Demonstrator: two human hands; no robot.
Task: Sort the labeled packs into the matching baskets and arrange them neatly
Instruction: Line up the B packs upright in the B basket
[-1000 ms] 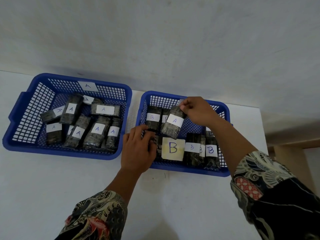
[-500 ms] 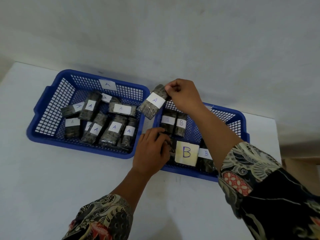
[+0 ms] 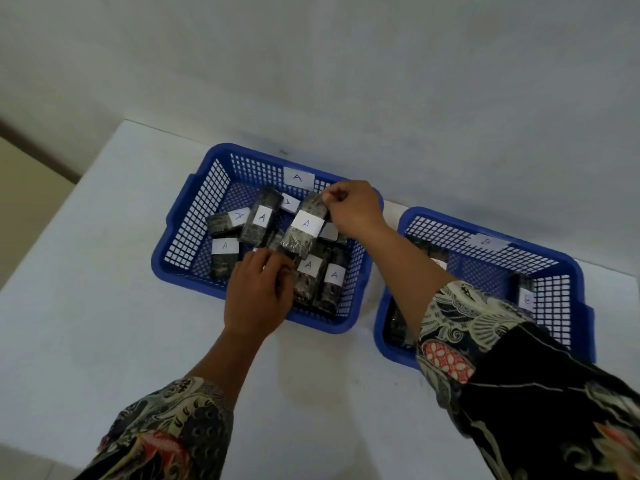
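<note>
Two blue mesh baskets stand on the white table. The left basket [image 3: 187, 237] carries an A tag [image 3: 298, 177] and holds several dark packs labelled A [image 3: 261, 218]. My right hand [image 3: 353, 207] pinches the top end of another A pack [image 3: 301, 226], which hangs tilted over the middle of this basket. At the basket's front, my left hand [image 3: 259, 292] curls its fingers on a dark pack [image 3: 289, 271] whose label is hidden. The right basket [image 3: 575, 271] has a B tag [image 3: 486, 241]. My right forearm hides much of its inside, but one B pack [image 3: 526, 296] shows.
The white table [image 3: 104, 306] ends at a left edge with floor beyond it. A grey wall rises right behind the baskets. A narrow gap separates the two baskets.
My right hand carried the A pack from the B basket leftward to over the A basket. My left hand moved from the B basket's front corner into the A basket. The view swung left.
</note>
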